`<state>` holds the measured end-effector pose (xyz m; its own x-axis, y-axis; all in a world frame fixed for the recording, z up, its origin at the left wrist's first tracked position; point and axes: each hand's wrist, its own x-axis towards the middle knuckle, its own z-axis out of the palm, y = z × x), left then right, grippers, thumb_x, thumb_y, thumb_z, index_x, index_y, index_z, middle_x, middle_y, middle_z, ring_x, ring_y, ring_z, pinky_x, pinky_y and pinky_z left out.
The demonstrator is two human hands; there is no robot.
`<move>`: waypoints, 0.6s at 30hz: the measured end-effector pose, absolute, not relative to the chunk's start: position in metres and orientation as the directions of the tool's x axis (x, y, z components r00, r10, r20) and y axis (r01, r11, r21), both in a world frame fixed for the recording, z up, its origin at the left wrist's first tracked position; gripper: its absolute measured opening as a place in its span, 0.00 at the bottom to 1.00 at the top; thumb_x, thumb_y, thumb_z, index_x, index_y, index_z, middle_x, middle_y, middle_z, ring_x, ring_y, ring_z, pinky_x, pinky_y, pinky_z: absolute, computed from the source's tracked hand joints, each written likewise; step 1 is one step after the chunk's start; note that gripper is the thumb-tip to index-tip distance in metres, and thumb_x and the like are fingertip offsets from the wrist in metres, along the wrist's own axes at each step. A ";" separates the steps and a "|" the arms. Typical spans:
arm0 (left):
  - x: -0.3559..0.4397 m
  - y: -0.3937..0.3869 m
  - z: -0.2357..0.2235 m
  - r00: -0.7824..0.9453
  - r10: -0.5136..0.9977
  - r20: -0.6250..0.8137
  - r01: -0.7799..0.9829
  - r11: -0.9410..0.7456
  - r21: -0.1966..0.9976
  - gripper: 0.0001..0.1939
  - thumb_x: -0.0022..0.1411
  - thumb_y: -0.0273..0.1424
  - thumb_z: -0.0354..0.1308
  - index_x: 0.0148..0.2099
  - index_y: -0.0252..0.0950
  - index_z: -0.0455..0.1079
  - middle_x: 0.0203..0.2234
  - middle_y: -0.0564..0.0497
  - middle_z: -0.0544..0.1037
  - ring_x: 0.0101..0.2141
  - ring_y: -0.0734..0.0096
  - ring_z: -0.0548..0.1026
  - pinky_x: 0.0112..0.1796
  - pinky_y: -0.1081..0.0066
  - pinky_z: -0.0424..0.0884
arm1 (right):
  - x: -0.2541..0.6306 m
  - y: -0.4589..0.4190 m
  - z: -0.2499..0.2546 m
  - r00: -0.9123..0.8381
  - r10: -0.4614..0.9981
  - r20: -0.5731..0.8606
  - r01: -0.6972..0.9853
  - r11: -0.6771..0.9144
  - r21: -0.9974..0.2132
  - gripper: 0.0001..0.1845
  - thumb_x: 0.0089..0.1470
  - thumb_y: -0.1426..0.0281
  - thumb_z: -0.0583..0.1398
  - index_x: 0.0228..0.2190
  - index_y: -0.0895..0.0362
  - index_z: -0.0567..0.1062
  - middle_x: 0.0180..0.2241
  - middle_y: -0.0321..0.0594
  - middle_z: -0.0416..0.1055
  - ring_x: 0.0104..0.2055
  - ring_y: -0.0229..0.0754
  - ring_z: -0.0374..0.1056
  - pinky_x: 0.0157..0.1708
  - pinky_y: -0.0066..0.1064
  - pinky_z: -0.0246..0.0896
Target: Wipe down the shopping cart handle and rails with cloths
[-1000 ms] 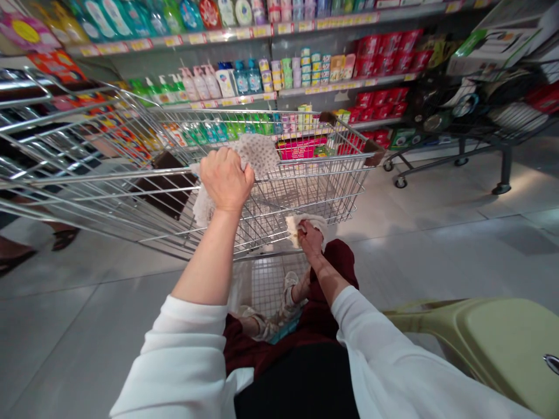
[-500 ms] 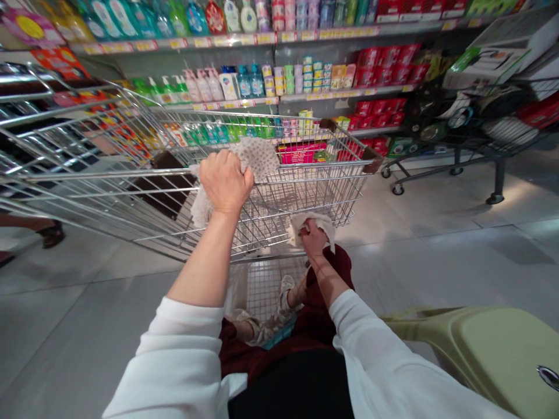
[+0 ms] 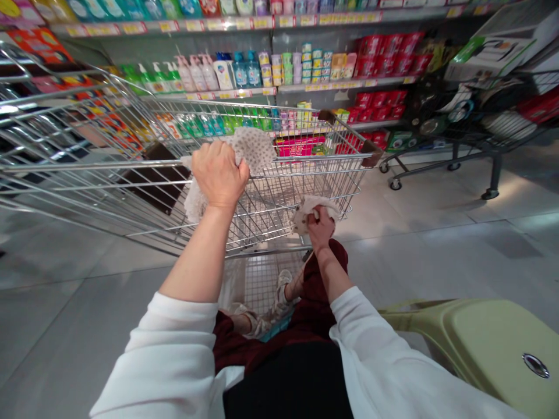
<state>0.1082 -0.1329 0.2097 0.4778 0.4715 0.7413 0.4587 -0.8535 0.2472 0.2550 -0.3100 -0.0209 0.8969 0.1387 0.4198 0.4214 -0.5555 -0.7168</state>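
Note:
A wire shopping cart (image 3: 271,224) stands sideways in front of me. My left hand (image 3: 220,174) is closed over its near top rail, with a pale, dark-dotted cloth (image 3: 253,148) bunched beneath the palm and spilling out on both sides. Lower and to the right, my right hand (image 3: 321,225) pinches a crumpled whitish cloth (image 3: 311,208) against the cart's lower side wires, near its right end. Parts of both cloths are hidden by my fingers.
Shelves of bottles, jars and boxes (image 3: 388,55) run behind the cart. A second, loaded cart (image 3: 484,131) stands at the right. An olive-green plastic stool (image 3: 493,343) is close by on my right. My feet (image 3: 283,285) are below the cart's near side.
My right hand and its cloth have shifted a little rightward and up along the cart's side wires. My left hand keeps its hold on the rail. The view has tilted slightly.

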 end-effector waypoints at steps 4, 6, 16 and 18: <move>0.110 -0.134 0.211 0.476 0.482 0.736 0.522 -0.828 0.204 0.04 0.61 0.33 0.58 0.38 0.38 0.70 0.45 0.40 0.78 0.53 0.41 0.71 0.53 0.45 0.62 | 0.259 -0.305 -0.029 0.911 0.137 0.390 0.392 -0.581 -0.713 0.16 0.58 0.67 0.57 0.44 0.56 0.81 0.30 0.39 0.75 0.33 0.42 0.67 0.38 0.31 0.59; 0.111 -0.133 0.212 0.487 0.500 0.716 0.515 -0.827 0.227 0.05 0.61 0.34 0.58 0.37 0.38 0.69 0.44 0.41 0.77 0.54 0.42 0.70 0.53 0.45 0.60 | 0.256 -0.306 -0.040 0.920 0.142 0.365 0.375 -0.587 -0.718 0.15 0.56 0.69 0.58 0.43 0.56 0.81 0.28 0.37 0.73 0.31 0.41 0.65 0.36 0.30 0.57; 0.110 -0.128 0.208 0.468 0.459 0.755 0.512 -0.837 0.191 0.08 0.59 0.34 0.61 0.34 0.39 0.65 0.41 0.43 0.76 0.50 0.45 0.70 0.51 0.47 0.62 | 0.261 -0.321 -0.036 0.906 0.105 0.409 0.403 -0.502 -0.765 0.13 0.55 0.69 0.57 0.39 0.54 0.79 0.36 0.39 0.79 0.40 0.44 0.71 0.44 0.32 0.63; 0.110 -0.128 0.207 0.467 0.452 0.760 0.505 -0.842 0.190 0.10 0.60 0.35 0.62 0.33 0.39 0.63 0.39 0.44 0.75 0.49 0.46 0.70 0.51 0.48 0.63 | 0.266 -0.321 -0.027 0.905 0.055 0.422 0.391 -0.501 -0.772 0.15 0.58 0.67 0.55 0.42 0.55 0.77 0.40 0.42 0.79 0.44 0.45 0.71 0.46 0.34 0.64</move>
